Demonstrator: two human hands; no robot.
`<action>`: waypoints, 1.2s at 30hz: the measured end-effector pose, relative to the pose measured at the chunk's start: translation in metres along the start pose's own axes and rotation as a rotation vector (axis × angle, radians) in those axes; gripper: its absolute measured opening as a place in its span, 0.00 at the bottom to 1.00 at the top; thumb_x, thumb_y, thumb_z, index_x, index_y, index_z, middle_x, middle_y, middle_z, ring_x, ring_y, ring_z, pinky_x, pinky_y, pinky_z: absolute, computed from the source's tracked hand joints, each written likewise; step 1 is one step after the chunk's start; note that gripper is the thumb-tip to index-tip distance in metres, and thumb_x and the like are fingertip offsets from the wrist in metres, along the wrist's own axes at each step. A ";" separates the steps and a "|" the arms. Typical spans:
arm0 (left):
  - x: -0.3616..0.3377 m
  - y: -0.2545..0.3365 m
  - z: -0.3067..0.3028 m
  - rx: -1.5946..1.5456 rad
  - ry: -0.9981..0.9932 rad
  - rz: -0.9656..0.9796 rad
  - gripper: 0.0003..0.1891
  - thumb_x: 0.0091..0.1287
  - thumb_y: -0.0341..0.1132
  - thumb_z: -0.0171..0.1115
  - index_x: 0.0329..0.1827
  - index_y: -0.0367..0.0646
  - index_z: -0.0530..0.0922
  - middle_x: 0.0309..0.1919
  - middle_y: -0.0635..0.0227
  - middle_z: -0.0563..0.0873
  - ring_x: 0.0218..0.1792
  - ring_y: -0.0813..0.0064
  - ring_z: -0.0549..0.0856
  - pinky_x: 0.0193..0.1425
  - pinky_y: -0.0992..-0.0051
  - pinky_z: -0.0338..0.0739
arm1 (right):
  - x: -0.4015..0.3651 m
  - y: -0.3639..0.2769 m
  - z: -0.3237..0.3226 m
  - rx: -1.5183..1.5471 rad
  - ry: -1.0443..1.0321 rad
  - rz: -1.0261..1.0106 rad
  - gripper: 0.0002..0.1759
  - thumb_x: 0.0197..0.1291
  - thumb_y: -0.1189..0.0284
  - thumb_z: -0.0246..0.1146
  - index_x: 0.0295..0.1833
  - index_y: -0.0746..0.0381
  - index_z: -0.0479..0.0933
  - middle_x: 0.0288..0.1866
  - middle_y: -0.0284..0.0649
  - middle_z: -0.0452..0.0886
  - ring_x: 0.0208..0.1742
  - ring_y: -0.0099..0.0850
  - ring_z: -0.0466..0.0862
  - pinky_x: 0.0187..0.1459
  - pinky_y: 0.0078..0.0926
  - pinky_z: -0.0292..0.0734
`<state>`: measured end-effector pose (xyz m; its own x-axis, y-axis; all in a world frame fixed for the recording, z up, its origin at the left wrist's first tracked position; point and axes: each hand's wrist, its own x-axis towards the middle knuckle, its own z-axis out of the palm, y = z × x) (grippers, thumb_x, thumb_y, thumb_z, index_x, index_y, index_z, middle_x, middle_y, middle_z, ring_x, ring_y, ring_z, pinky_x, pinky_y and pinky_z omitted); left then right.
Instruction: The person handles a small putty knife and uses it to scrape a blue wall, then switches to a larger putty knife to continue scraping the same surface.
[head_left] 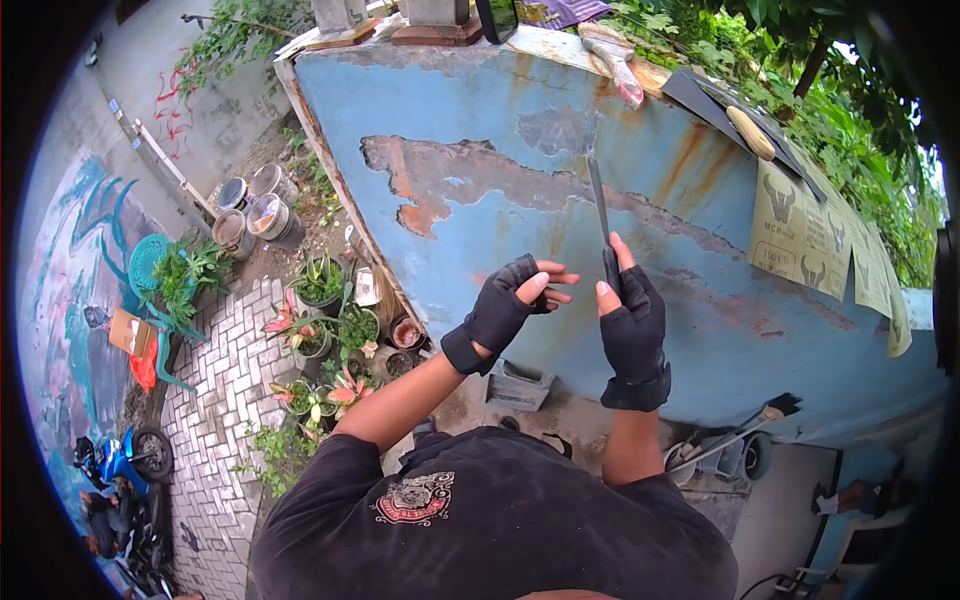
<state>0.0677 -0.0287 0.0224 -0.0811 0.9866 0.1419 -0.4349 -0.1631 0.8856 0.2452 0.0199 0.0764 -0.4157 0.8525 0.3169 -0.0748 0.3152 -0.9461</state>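
Observation:
My right hand [632,325], in a black fingerless glove, is closed round the dark handle of a long thin metal tool [598,195]. The tool points up, its tip over the peeling blue wall [480,120]. To its left is my left hand [512,298], gloved the same way, with its fingers apart and nothing in them. Bare grey and reddish patches show where the wall's paint is gone.
Atop the wall lie a brush [610,62], sandpaper sheets [800,225] and a wooden-handled tool [750,133]. Potted plants [318,282] and buckets [272,218] stand at left. A grey plastic stool [518,386] is below. Part of a person [862,498] shows at lower right.

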 end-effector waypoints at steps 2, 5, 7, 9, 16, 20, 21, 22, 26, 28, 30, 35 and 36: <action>-0.006 0.004 -0.003 0.000 -0.035 -0.018 0.21 0.74 0.44 0.54 0.61 0.36 0.73 0.57 0.53 0.82 0.49 0.68 0.86 0.55 0.71 0.79 | 0.011 -0.007 0.011 -0.220 0.073 -0.264 0.31 0.62 0.82 0.55 0.73 0.66 0.65 0.64 0.42 0.79 0.62 0.22 0.77 0.61 0.19 0.69; -0.016 0.012 -0.017 0.004 -0.083 -0.023 0.21 0.74 0.43 0.53 0.61 0.37 0.73 0.59 0.55 0.82 0.50 0.68 0.86 0.55 0.72 0.79 | 0.030 -0.016 0.033 -0.370 0.177 -0.310 0.32 0.62 0.80 0.56 0.73 0.60 0.66 0.58 0.42 0.84 0.47 0.20 0.83 0.50 0.20 0.75; -0.026 0.021 -0.030 0.002 -0.113 -0.024 0.20 0.75 0.42 0.52 0.62 0.37 0.73 0.59 0.57 0.82 0.50 0.71 0.86 0.54 0.74 0.78 | 0.048 -0.009 0.051 -0.552 0.298 -0.497 0.31 0.62 0.78 0.57 0.73 0.57 0.67 0.50 0.44 0.86 0.33 0.26 0.83 0.41 0.23 0.77; -0.035 0.030 -0.047 -0.001 -0.143 -0.021 0.19 0.76 0.40 0.50 0.62 0.37 0.73 0.59 0.60 0.82 0.50 0.73 0.85 0.53 0.76 0.77 | 0.036 -0.008 0.071 -0.632 0.331 -0.333 0.31 0.61 0.78 0.57 0.73 0.57 0.67 0.45 0.45 0.85 0.31 0.30 0.83 0.38 0.26 0.77; -0.071 0.050 -0.117 -0.010 -0.107 -0.061 0.20 0.75 0.42 0.52 0.61 0.37 0.74 0.61 0.55 0.81 0.52 0.67 0.85 0.56 0.71 0.78 | -0.040 0.054 0.135 -0.480 0.333 -0.160 0.34 0.59 0.79 0.59 0.74 0.61 0.65 0.32 0.40 0.80 0.25 0.20 0.74 0.32 0.23 0.73; -0.080 0.043 -0.141 -0.055 -0.202 -0.143 0.26 0.74 0.45 0.52 0.70 0.39 0.66 0.65 0.57 0.77 0.52 0.70 0.84 0.55 0.72 0.78 | -0.077 0.041 0.167 -0.020 0.372 0.262 0.31 0.64 0.78 0.56 0.74 0.66 0.62 0.35 0.36 0.80 0.29 0.19 0.74 0.31 0.19 0.71; -0.081 0.037 -0.142 -0.113 -0.219 -0.171 0.31 0.74 0.48 0.53 0.74 0.40 0.61 0.67 0.54 0.75 0.50 0.68 0.85 0.54 0.70 0.79 | -0.081 0.043 0.174 0.289 0.375 0.260 0.30 0.64 0.77 0.56 0.73 0.66 0.64 0.35 0.36 0.78 0.29 0.21 0.74 0.31 0.20 0.71; -0.083 0.030 -0.139 -0.111 -0.239 -0.185 0.31 0.74 0.48 0.53 0.74 0.40 0.61 0.67 0.54 0.75 0.50 0.68 0.85 0.54 0.70 0.79 | -0.085 0.042 0.180 0.599 0.374 0.244 0.28 0.65 0.75 0.56 0.71 0.65 0.65 0.35 0.37 0.77 0.30 0.22 0.75 0.31 0.22 0.71; -0.087 -0.032 -0.153 -0.491 -0.376 -0.438 0.36 0.74 0.53 0.51 0.79 0.49 0.50 0.47 0.72 0.74 0.42 0.78 0.78 0.45 0.69 0.82 | -0.089 0.055 0.201 1.327 0.248 0.523 0.24 0.66 0.72 0.56 0.67 0.62 0.66 0.41 0.38 0.79 0.35 0.30 0.80 0.33 0.28 0.75; -0.093 -0.060 -0.151 -0.477 -0.370 -0.478 0.30 0.76 0.56 0.47 0.74 0.50 0.58 0.51 0.72 0.75 0.46 0.79 0.79 0.46 0.69 0.82 | -0.097 0.067 0.205 0.885 0.516 0.462 0.23 0.67 0.76 0.54 0.67 0.63 0.66 0.47 0.42 0.79 0.42 0.35 0.84 0.38 0.30 0.80; -0.112 -0.033 -0.127 -0.486 -0.378 -0.521 0.32 0.75 0.59 0.43 0.75 0.49 0.58 0.57 0.68 0.74 0.52 0.75 0.79 0.55 0.68 0.78 | -0.102 0.071 0.200 0.720 0.629 0.302 0.23 0.67 0.78 0.53 0.67 0.63 0.65 0.48 0.44 0.80 0.44 0.38 0.84 0.42 0.32 0.81; -0.115 -0.035 -0.115 -0.560 -0.467 -0.696 0.38 0.75 0.64 0.34 0.77 0.44 0.55 0.72 0.57 0.66 0.70 0.65 0.71 0.72 0.62 0.66 | -0.111 0.037 0.173 0.898 0.329 0.325 0.25 0.67 0.81 0.52 0.69 0.66 0.63 0.49 0.47 0.80 0.52 0.40 0.84 0.55 0.39 0.80; -0.118 -0.034 -0.103 -0.547 -0.485 -0.597 0.38 0.75 0.63 0.34 0.77 0.42 0.54 0.72 0.57 0.65 0.71 0.65 0.70 0.73 0.63 0.65 | -0.112 0.043 0.173 0.899 0.325 0.320 0.25 0.67 0.81 0.52 0.69 0.66 0.63 0.49 0.47 0.80 0.52 0.40 0.84 0.55 0.39 0.80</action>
<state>-0.0001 -0.1406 -0.0694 0.6198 0.7847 0.0093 -0.6542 0.5102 0.5583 0.1315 -0.1339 -0.0110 -0.2789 0.9566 -0.0843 -0.7148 -0.2654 -0.6470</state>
